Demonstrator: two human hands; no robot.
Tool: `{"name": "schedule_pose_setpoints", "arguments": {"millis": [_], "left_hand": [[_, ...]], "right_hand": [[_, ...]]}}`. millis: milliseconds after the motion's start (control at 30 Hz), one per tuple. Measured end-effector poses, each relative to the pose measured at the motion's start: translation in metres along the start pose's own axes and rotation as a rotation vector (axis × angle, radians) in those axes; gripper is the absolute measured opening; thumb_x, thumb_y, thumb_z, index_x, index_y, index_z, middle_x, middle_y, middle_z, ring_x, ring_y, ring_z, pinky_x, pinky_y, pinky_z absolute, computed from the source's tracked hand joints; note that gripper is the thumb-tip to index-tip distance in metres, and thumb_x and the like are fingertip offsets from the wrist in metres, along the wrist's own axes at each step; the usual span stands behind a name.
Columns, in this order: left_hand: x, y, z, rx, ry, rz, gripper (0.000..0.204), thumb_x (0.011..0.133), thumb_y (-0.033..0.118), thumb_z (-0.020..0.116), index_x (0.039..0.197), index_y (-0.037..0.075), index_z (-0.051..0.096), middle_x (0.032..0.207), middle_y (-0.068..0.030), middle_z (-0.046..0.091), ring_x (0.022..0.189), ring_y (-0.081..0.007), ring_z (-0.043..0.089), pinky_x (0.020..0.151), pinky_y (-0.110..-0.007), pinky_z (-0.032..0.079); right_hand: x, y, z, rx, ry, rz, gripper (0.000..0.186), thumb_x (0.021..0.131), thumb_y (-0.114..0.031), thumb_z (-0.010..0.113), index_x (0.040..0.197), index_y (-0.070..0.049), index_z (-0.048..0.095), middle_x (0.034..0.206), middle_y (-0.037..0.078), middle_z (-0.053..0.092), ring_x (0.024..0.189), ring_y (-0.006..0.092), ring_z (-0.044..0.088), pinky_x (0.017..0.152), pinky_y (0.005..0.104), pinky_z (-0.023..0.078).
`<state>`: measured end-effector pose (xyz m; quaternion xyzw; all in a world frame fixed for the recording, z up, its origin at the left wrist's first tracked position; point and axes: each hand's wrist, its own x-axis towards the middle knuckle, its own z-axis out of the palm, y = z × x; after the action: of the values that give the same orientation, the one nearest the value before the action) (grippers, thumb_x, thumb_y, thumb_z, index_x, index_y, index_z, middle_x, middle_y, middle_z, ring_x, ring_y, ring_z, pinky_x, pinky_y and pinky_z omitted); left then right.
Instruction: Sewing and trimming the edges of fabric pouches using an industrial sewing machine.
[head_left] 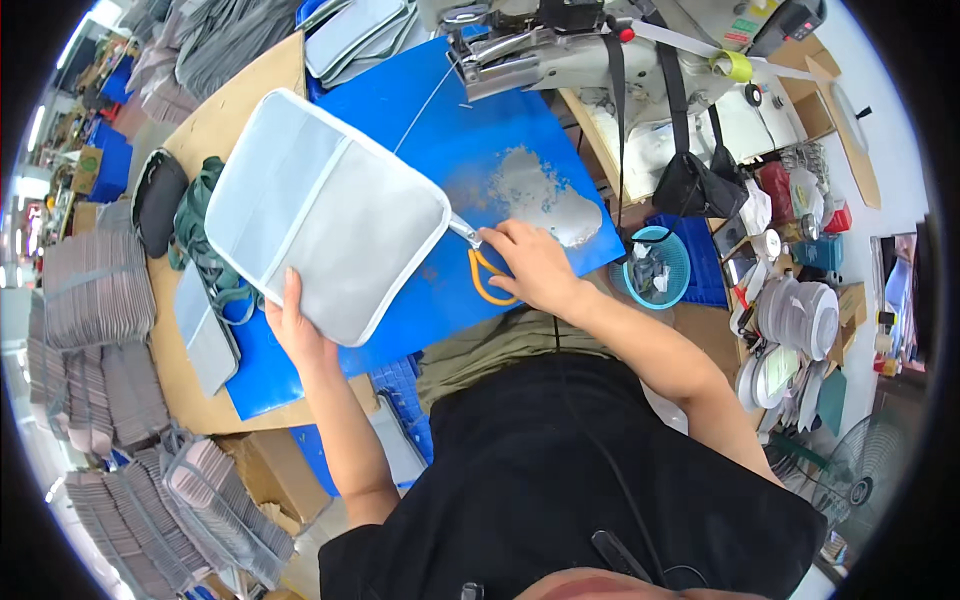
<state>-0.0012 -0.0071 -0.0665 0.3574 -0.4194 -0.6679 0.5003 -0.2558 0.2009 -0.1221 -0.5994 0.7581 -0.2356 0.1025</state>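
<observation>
My left hand (302, 325) grips the lower edge of a light grey rounded panel (365, 240), its thumb lying on the front face. White binding runs round the panel, and a paler, see-through-looking section (275, 185) fills its upper left part. In my right hand (535, 268) is a pair of scissors (481, 281) with yellow handles. Their metal end reaches the panel's right edge near the corner; whether the blades are apart I cannot make out. Under both lies a blue work surface (400, 325). A pale thread (425, 108) runs from the panel up to a sewing machine (540, 65).
Dark green strapping (205, 215) and another grey panel (205, 335) lie left of the blue surface. Stacks of grey pieces (95, 290) stand farther left. A turquoise basket (658, 268) holds scraps at right. A black pouch (700, 183) hangs beside the machine. A fan (855, 480) stands lower right.
</observation>
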Motion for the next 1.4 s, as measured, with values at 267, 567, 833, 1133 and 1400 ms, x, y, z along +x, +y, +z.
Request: {"name": "schedule_pose_setpoints", "arguments": {"millis": [267, 567, 833, 1133, 1400], "left_hand": [[-0.001, 0.000, -0.006, -0.006, -0.029, 0.021, 0.039, 0.101, 0.013, 0.066, 0.135, -0.005, 0.057, 0.129, -0.0186, 0.067, 0.110, -0.0253, 0.070, 0.092, -0.037, 0.058], [0.002, -0.004, -0.010, 0.027, -0.026, 0.039, 0.039, 0.100, 0.013, 0.068, 0.134, -0.004, 0.058, 0.126, -0.0168, 0.069, 0.109, -0.0235, 0.069, 0.094, -0.036, 0.057], [-0.003, 0.013, 0.008, 0.054, -0.037, 0.070, 0.043, 0.099, 0.014, 0.070, 0.135, -0.005, 0.058, 0.127, -0.0184, 0.069, 0.111, -0.0256, 0.069, 0.097, -0.038, 0.055], [-0.065, 0.028, -0.007, 1.218, -0.402, 0.825, 0.048, 0.080, 0.002, 0.074, 0.128, 0.003, 0.068, 0.114, -0.0178, 0.069, 0.102, -0.0322, 0.070, 0.087, -0.040, 0.057], [-0.092, -0.029, 0.003, 1.491, -0.977, 0.355, 0.060, 0.079, 0.026, 0.084, 0.133, 0.010, 0.065, 0.129, -0.0135, 0.062, 0.108, -0.0342, 0.066, 0.086, -0.044, 0.056]], "right_hand": [[-0.033, 0.066, -0.022, 0.423, -0.190, 0.388, 0.071, 0.086, -0.019, 0.075, 0.149, -0.002, 0.047, 0.087, 0.014, 0.072, 0.079, 0.0279, 0.071, 0.073, 0.0380, 0.055], [0.024, -0.014, -0.073, 0.971, -0.103, 0.288, 0.063, 0.091, -0.018, 0.081, 0.147, -0.007, 0.053, 0.083, -0.004, 0.056, 0.075, 0.0052, 0.050, 0.070, 0.0215, 0.042], [0.044, -0.010, -0.063, 0.994, -0.020, 0.244, 0.055, 0.089, -0.022, 0.085, 0.136, -0.007, 0.061, 0.081, -0.004, 0.059, 0.072, 0.0048, 0.052, 0.065, 0.0243, 0.043], [-0.031, 0.041, -0.035, 0.344, 0.116, 0.325, 0.058, 0.086, -0.031, 0.079, 0.135, -0.008, 0.058, 0.084, 0.015, 0.067, 0.076, 0.0345, 0.068, 0.067, 0.0437, 0.053], [-0.010, 0.076, -0.038, 0.068, 0.232, 0.172, 0.043, 0.086, -0.018, 0.076, 0.126, -0.006, 0.062, 0.101, 0.018, 0.067, 0.092, 0.0374, 0.068, 0.079, 0.0458, 0.055]]}}
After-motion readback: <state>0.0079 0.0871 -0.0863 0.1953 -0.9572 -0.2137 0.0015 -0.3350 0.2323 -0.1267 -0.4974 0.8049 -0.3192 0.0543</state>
